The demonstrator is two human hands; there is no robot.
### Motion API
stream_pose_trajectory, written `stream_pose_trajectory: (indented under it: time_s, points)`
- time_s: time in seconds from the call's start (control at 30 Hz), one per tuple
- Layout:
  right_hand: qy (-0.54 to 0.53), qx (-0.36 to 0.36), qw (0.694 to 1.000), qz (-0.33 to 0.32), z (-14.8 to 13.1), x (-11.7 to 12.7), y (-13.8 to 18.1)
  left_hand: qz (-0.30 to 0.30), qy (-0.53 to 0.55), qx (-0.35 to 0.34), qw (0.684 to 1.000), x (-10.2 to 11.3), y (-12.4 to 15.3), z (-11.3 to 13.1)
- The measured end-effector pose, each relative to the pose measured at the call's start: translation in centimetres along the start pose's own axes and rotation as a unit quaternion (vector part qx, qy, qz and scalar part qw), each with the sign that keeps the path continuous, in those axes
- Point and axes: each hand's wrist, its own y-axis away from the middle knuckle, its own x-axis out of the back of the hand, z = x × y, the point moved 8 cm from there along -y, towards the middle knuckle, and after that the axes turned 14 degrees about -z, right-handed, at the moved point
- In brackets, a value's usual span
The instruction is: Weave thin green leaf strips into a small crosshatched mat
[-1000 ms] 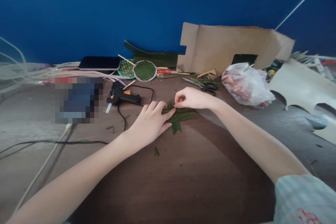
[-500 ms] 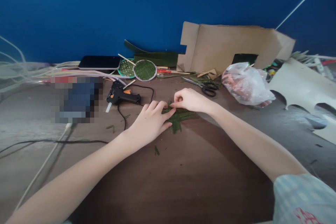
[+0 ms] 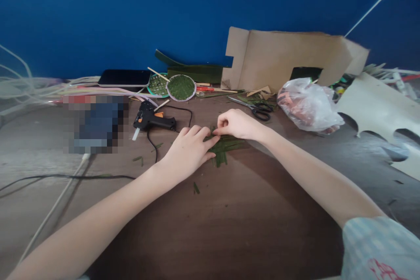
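Strips of green leaf (image 3: pixel 222 157) lie crossed over one another on the brown table, partly hidden under both hands. My left hand (image 3: pixel 190 148) rests on their left side, its fingers somewhat bent and apart, thumb and forefinger touching the strips. From the upper right, my right hand (image 3: pixel 233 123) comes close to the left fingertips, thumb and forefinger pinched at the end of a leaf strip. Most of that strip is covered by the fingers. Small leaf scraps (image 3: pixel 196 187) lie below the left hand.
A black glue gun (image 3: pixel 154 119) with its cord lies left of my hands. Scissors (image 3: pixel 256 107) and a plastic bag (image 3: pixel 310 107) are at the right. Behind stand round green pieces (image 3: pixel 181 87) and cardboard (image 3: pixel 282 57). A blurred device (image 3: pixel 101 124) sits left.
Hardly anything differs. My left fingers have shifted very slightly over the strips, and my right hand stays pinched in nearly the same place.
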Motion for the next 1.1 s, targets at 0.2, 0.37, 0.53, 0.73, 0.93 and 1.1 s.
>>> stream_pose_trajectory:
  time_s: [0.2, 0.37, 0.53, 0.73, 0.93, 1.1]
  points:
    - [0.002, 0.012, 1.000, 0.001, 0.0, 0.2, 0.1, 0.023, 0.029, 0.011, 0.999, 0.5, -0.3, -0.5]
    - [-0.006, 0.021, 1.000, -0.019, -0.1, 0.2, 0.2, 0.023, 0.057, 0.030, 0.998, 0.3, -0.4, -1.1]
    - [0.001, 0.021, 0.999, -0.035, -0.4, 0.1, 0.5, 0.024, 0.081, 0.030, 0.996, -0.1, -0.5, -1.2]
    - [0.011, 0.020, 0.999, -0.032, -0.4, 0.1, 0.5, 0.029, 0.082, 0.026, 0.996, -0.1, -0.6, -1.3]
    - [-0.020, 0.022, 0.999, -0.039, 0.1, 0.4, 0.3, 0.044, 0.068, 0.007, 0.997, 0.0, -0.6, -1.3]
    - [-0.043, 0.013, 0.997, -0.067, 0.1, 0.4, 0.6, 0.055, 0.056, -0.018, 0.997, 0.1, -0.5, -1.1]
